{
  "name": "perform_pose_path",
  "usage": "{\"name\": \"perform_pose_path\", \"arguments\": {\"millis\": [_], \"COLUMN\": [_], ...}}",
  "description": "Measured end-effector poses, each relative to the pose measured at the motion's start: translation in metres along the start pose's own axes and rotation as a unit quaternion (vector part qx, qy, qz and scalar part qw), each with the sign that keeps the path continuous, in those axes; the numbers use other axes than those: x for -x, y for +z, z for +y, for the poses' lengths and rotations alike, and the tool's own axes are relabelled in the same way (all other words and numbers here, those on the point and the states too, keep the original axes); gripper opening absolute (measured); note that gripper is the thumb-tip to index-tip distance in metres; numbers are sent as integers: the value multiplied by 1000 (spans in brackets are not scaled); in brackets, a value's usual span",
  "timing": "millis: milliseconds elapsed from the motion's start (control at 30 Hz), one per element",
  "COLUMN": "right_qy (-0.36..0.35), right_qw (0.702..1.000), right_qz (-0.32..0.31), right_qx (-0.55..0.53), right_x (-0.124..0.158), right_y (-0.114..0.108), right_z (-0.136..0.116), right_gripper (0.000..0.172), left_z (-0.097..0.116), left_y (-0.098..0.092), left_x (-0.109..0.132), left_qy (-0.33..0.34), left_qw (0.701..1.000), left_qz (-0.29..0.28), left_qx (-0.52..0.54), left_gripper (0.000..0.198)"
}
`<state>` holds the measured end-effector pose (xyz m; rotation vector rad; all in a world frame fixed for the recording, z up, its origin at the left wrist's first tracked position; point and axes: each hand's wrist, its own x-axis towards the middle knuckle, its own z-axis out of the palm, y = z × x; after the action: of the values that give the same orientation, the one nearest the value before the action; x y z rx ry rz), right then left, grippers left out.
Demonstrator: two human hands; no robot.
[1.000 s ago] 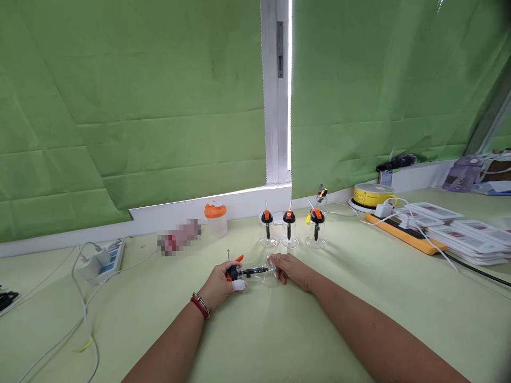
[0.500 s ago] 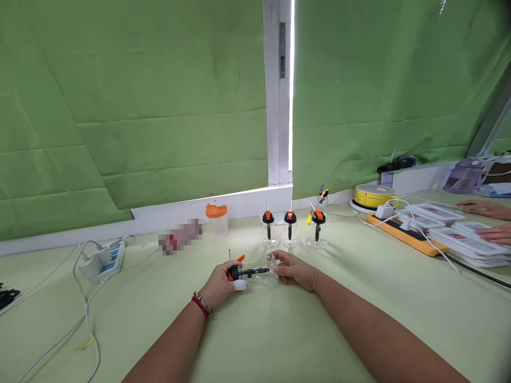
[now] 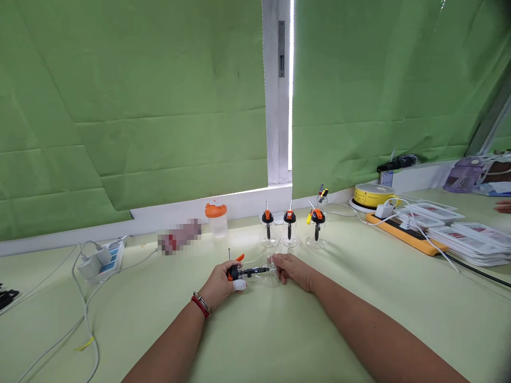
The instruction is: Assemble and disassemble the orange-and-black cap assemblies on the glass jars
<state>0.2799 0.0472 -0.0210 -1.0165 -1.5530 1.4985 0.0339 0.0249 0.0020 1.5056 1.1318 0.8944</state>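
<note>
A clear flared bottle (image 3: pixel 261 277) is held on its side just above or on the table; I cannot tell whether it touches. It has a black cap, an orange lever, a thin metal spout and a black tube inside. My left hand (image 3: pixel 221 284), its thumb wrapped in white, is closed around the cap end. With its fingers, my right hand (image 3: pixel 293 270) grips the wide clear base at the other end. Beyond my hands, three similar bottles stand upright: the left bottle (image 3: pixel 268 230), the middle bottle (image 3: pixel 289 230) and the right bottle (image 3: pixel 317 229).
An orange-lidded cup (image 3: pixel 216 219) stands by the wall, near a blurred pinkish item (image 3: pixel 181 238). White cables and a power strip (image 3: pixel 106 260) lie left. On the right are an orange power strip (image 3: pixel 405 234), a yellow tin (image 3: pixel 373 197), card stacks (image 3: pixel 467 246) and a co-worker's fingers (image 3: pixel 503 206).
The co-worker's hands have drawn back from the card stacks toward the right edge. My right fingers have shifted slightly on the bottle's base; my left hand keeps its hold.
</note>
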Motion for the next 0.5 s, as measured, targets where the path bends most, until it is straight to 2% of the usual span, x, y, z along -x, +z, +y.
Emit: {"name": "perform_pose_path", "arguments": {"millis": [67, 167, 367, 500], "right_qy": [-8, -20, 4, 8], "right_qw": [999, 997, 1000, 1000], "right_qz": [-10, -28, -22, -19], "right_qx": [-47, -72, -5, 14], "right_x": [3, 7, 5, 5], "right_y": [-1, -3, -5, -3], "right_z": [-2, -5, -3, -4], "right_gripper": [51, 61, 46, 51], "left_z": [2, 2, -4, -5], "left_y": [1, 1, -2, -3], "left_x": [0, 0, -3, -4], "left_qy": [0, -4, 10, 14], "left_qw": [1000, 1000, 1000, 999], "left_qz": [6, 13, 22, 26], "left_qx": [-3, -7, -14, -25], "left_gripper": [55, 57, 58, 58]}}
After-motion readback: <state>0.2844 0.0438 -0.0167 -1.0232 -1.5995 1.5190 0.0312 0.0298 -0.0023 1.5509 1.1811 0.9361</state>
